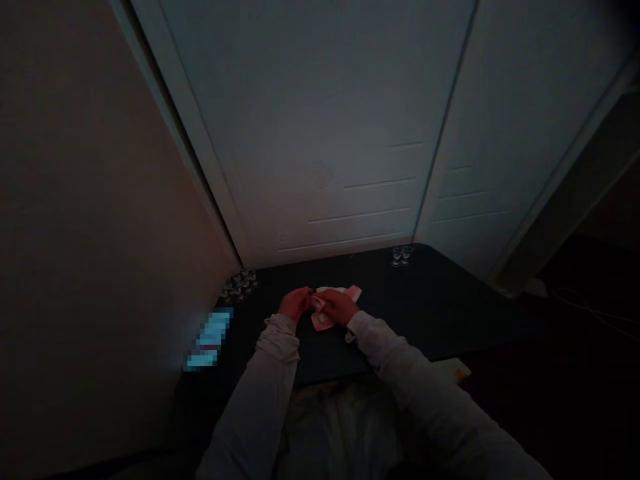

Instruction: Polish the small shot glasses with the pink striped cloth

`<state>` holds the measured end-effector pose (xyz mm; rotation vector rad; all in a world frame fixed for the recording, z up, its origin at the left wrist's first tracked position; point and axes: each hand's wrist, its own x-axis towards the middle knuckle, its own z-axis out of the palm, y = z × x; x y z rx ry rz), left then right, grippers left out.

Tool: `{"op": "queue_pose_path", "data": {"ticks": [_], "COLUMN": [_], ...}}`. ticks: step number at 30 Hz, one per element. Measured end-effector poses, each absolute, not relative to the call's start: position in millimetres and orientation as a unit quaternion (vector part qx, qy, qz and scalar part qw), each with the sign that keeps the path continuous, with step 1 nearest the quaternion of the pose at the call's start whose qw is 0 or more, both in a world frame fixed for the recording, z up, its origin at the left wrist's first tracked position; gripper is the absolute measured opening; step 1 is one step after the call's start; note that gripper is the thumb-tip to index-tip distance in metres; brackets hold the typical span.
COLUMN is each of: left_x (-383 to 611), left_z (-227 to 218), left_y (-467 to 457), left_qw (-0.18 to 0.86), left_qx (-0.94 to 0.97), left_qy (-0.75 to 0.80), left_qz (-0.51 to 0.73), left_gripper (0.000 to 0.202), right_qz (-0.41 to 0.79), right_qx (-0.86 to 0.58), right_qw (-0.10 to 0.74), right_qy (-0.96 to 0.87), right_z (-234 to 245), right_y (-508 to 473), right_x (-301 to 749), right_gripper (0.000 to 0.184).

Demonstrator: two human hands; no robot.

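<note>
Cloth (352, 292), pink and white, lies bunched on the dark worktop (440, 307) just ahead of the person, near the middle of its near half, with both hands on or at it. The right hand (336, 305) rests on top, its fingers curled down and clenched into the folds, so that one pink corner sticks out at 1 o'clock and a paler flap hangs toward 7 o'clock. The left hand (296, 303) meets it from 9 o'clock with fingertips drawn together. The light is too dim to tell whether they pinch the cloth's edge or only touch it. It looks light, soft and limp, likely to sag and bunch rather than keep a shape. It seems neither slippery nor breakable, so a pinch at a free corner or along an edge should hold it well. A cluster of small glasses (240, 283) stands at 10 o'clock from the hands, and a pair of glasses (403, 255) at 1 o'clock, both apart from the cloth. These look fragile and easy to tip.
</note>
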<state>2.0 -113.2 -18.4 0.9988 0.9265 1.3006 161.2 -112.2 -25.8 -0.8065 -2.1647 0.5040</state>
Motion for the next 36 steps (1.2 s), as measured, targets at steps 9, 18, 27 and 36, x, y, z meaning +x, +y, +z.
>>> {"op": "queue_pose_path", "data": {"ticks": [9, 18, 27, 36], "left_x": [2.5, 2.2, 1.2, 2.2], "left_z": [-18.7, -19.4, -19.2, -14.1], "left_y": [-113.4, -112.4, -113.1, -118.6], "left_qw": [0.567, 0.554, 0.557, 0.567], "left_qx": [0.47, 0.492, 0.507, 0.49], "left_qy": [0.438, 0.457, 0.448, 0.427], "left_qz": [0.516, 0.491, 0.481, 0.505], "left_gripper": [0.037, 0.039, 0.037, 0.033], "right_qz": [0.217, 0.21, 0.21, 0.208], "right_qx": [-0.42, -0.414, -0.382, -0.412], "right_qw": [0.415, 0.405, 0.369, 0.383], "right_qy": [-0.778, -0.788, -0.821, -0.8], "right_z": [-21.7, -23.9, -21.9, -23.3], "right_y": [-114.2, -112.9, -115.9, -114.3], "right_x": [161.2, 162.7, 163.7, 161.8], "right_gripper": [0.02, 0.019, 0.018, 0.021]}}
